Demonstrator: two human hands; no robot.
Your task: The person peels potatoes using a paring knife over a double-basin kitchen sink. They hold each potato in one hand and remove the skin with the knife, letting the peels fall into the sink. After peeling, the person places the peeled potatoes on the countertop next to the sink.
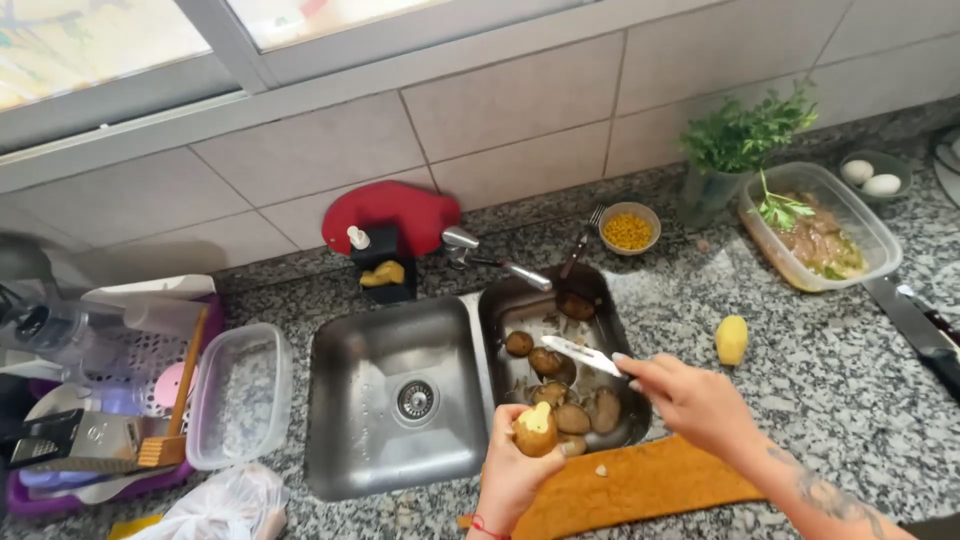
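My left hand (512, 470) holds a partly peeled potato (536, 430) over the front rim of the small right sink basin (500, 305). My right hand (685, 398) grips a knife (581, 355) whose blade points left over that basin. Several unpeeled brown potatoes (575, 415) and peelings lie in the basin. One peeled yellow potato (731, 340) rests on the granite counter to the right. An orange cutting board (640, 485) lies in front of the basin, under my forearms.
The larger left sink basin (395, 400) with drain sits beside a clear plastic tub (238, 395) and a dish rack (90, 400). At back are a bowl of corn (630, 229), herbs in a jar (740, 140), a container of raw meat (820, 235), two eggs (872, 177) and a large knife (915, 320).
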